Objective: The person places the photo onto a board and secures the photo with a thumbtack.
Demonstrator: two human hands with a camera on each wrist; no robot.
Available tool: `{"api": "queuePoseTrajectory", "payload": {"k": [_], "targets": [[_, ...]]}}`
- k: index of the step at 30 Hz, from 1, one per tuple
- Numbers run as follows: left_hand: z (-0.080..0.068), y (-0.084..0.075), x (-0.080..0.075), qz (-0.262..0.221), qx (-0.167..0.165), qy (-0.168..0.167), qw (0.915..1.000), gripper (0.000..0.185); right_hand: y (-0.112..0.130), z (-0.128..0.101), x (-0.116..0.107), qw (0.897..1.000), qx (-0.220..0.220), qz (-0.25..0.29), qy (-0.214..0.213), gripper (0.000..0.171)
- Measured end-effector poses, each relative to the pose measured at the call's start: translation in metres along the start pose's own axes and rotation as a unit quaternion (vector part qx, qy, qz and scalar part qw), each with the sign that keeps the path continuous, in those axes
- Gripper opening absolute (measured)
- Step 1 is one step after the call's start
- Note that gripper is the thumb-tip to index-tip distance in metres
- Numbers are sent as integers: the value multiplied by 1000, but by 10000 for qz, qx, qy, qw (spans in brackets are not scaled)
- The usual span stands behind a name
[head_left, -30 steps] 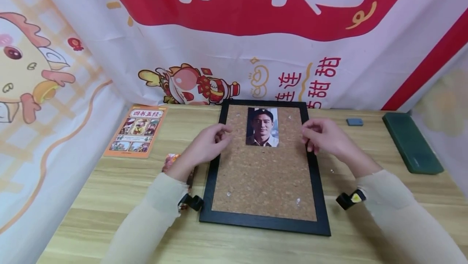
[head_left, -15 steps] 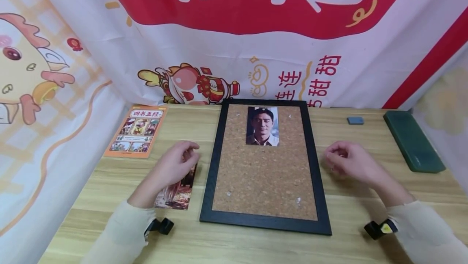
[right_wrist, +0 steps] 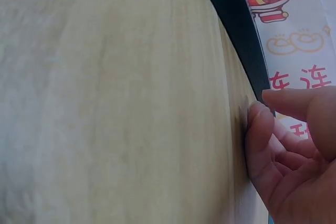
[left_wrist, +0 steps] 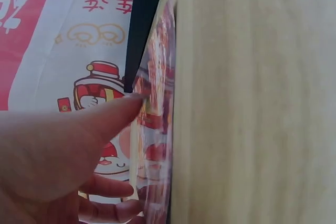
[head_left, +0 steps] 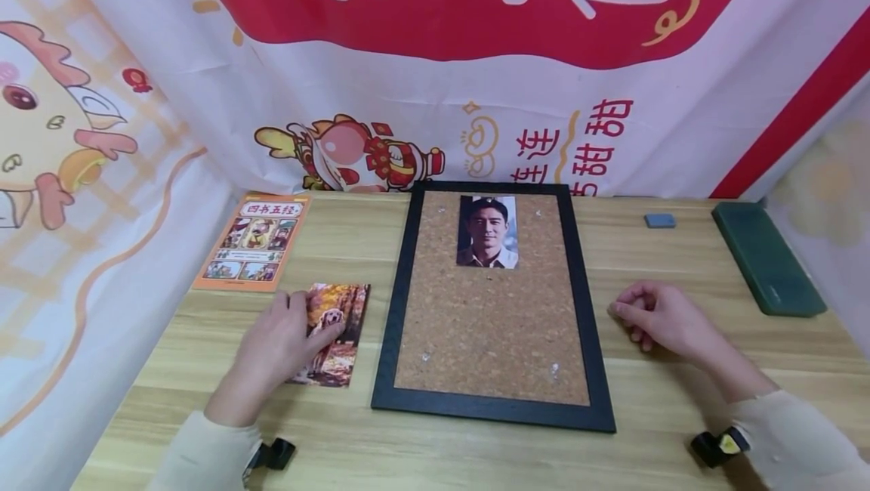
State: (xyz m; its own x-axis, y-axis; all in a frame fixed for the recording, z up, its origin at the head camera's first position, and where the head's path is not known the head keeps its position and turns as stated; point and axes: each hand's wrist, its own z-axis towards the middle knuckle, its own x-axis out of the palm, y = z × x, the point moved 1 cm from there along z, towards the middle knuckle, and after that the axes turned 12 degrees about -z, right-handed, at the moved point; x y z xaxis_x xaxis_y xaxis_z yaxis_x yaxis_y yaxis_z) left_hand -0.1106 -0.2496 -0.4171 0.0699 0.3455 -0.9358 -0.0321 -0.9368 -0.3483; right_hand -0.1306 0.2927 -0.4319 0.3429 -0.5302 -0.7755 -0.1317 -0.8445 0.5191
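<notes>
Orange-toned dog photo point(head_left: 350, 311), partly hidden by spread left hand point(head_left: 275, 338), right hand point(head_left: 664, 321) curled, cannot tell if holding anything

Black-rimmed board point(head_left: 499, 336), speckled brown; left of it, orange-red photo point(head_left: 348, 308), orange booklet point(head_left: 254, 243); right, blue block point(head_left: 660, 220), dark-green case point(head_left: 768, 260).

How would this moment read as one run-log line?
left hand: partly over dog photo; right hand: right of corkboard, grip unclear; portrait: on corkboard, near top

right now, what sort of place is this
Likely a makeshift indoor workspace: a wooden-looking table, printed cloth hung behind it, and a framed corkboard lying on the table.
</notes>
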Motion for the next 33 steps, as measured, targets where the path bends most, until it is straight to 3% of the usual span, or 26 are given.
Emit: {"api": "queuePoseTrajectory", "payload": {"k": [5, 9, 12, 17, 24, 29, 33], "targets": [[0, 2, 2, 196, -194, 85, 9996, 96, -1, 2, 3, 9999, -26, -139, -61, 28], [2, 3, 0, 188, -401, 370, 9983, 100, -2, 2, 5, 9998, 8, -175, -58, 24], [4, 5, -1, -63, -490, 495, 9976, 100, -1, 3, 5, 9997, 67, -208, -46, 23], [5, 9, -6, -914, -310, 277, 9949, 75, 1, 2, 5, 9997, 128, -221, 26, 24], [7, 15, -15, -2285, -231, 412, 9724, 57, 2, -1, 5, 9994, 223, -246, 85, 22], [6, 16, -21, -3112, -147, 511, 9489, 57, 3, -2, 4, 9993, 134, -359, 45, 18], [6, 15, -23, -3493, -3, 450, 9359, 61, 4, -3, 4, 9991, 129, -409, 67, 19]]}}
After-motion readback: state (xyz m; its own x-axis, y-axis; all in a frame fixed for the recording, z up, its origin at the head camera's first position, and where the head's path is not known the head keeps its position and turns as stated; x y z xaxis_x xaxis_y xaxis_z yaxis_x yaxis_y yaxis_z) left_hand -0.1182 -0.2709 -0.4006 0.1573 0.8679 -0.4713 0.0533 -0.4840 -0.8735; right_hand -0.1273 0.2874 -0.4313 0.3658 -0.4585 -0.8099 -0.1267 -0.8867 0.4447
